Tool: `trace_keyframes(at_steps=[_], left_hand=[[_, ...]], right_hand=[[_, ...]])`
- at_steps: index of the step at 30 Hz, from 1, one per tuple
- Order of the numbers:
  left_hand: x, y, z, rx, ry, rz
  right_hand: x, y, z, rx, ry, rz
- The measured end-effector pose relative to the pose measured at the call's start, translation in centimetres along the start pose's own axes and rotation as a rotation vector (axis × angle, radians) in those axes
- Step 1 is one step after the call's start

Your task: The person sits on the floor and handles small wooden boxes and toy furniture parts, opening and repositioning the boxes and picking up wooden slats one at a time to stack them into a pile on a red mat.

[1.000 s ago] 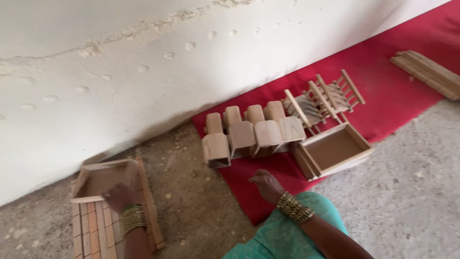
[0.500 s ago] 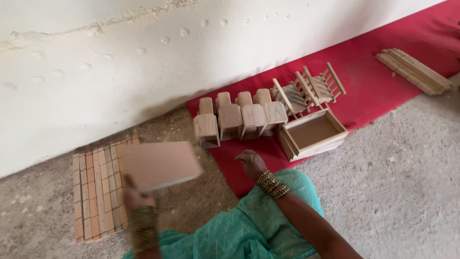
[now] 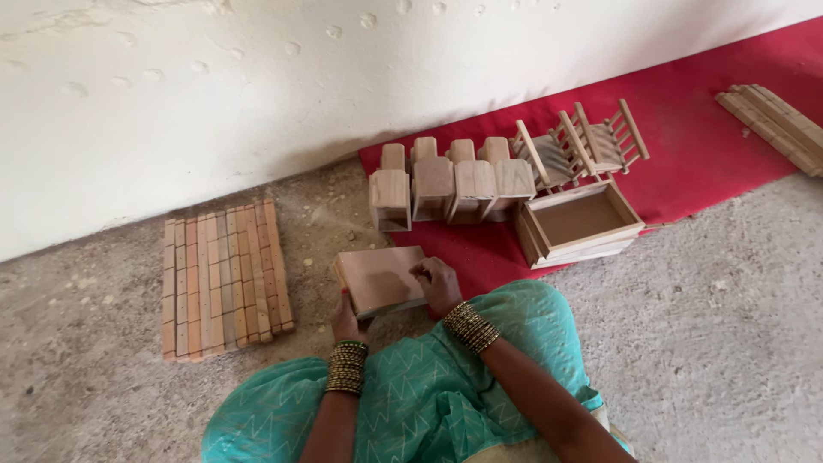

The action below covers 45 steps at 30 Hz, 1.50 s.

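Lying well to the left of both hands, a mat of thin wooden slats [image 3: 225, 279] sits flat on the bare concrete floor [image 3: 729, 326], strips side by side, pale and reddish mixed.

Next, L hand [image 3: 345, 317]: forearm comes up from the lap, stack of bangles at the wrist, palm under the near-left corner of a flat wooden box [image 3: 380, 279]. Fingers mostly hidden beneath it, so the grip reads as cupping/propping from below; thumb side just at the box edge.

The box is between the two hands, held low just above the floor in front of the knees, broad face up, slightly tilted, approx. at the edge of the red cloth [image 3: 686, 146].

R hand [image 3: 440, 283]: arm bent in from the right, bangles at the wrist too, fingers curled over the box's right edge, fingertips on top and pinching that side. Both hands closed on the box, not spread.

Beyond the hands, toward the white wall [image 3: 257, 86], a row of four small wooden chair-like pieces [image 3: 446, 180] stands on the cloth, touching one another. Further right of the R hand, an open wooden tray [image 3: 583, 225] w/ raised rim, and just behind it slatted wooden frames [image 3: 583, 146] leaning together. Far right, well apart from the hands, a bundle of wooden strips [image 3: 776, 127] lies on the cloth's edge.
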<state>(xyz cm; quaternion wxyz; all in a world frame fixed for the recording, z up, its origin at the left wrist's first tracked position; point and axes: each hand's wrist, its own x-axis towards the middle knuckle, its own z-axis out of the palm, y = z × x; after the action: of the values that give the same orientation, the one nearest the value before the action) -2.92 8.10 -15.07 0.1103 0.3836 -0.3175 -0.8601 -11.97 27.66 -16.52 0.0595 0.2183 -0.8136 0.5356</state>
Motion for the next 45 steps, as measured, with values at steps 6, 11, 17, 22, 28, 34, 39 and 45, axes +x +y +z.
trace_keyframes(at_steps=[6,11,17,22,28,34,39,45], left_hand=[[0.8,2.4,-1.6,0.818,-0.254,0.214],[0.8,2.6,-2.3,0.914,-0.283,0.519],[0.4,3.2,-3.1,0.724,-0.288,0.412],[0.6,4.0,-4.1,0.704,-0.267,0.437],[0.2,4.9,-4.7,0.664,-0.294,0.378],[0.5,4.9,-5.3,0.646,-0.277,0.37],[0.7,4.8,-5.4,0.66,-0.299,0.399],[0.1,5.1,-5.1,0.74,-0.369,0.49]], right_hand=[[0.4,-0.1,1.4,-0.192,-0.011,-0.038],[1.2,0.0,1.3,-0.336,0.12,0.06],[0.9,-1.2,2.8,-0.06,0.172,0.28],[0.5,-2.1,3.7,-0.14,0.154,0.276],[0.2,-2.7,4.6,-0.157,0.199,0.265],[-0.5,-3.1,5.3,-0.217,0.162,0.211],[-0.8,-3.0,5.6,-0.202,0.131,0.142],[1.1,-3.3,6.0,-0.188,0.298,0.301]])
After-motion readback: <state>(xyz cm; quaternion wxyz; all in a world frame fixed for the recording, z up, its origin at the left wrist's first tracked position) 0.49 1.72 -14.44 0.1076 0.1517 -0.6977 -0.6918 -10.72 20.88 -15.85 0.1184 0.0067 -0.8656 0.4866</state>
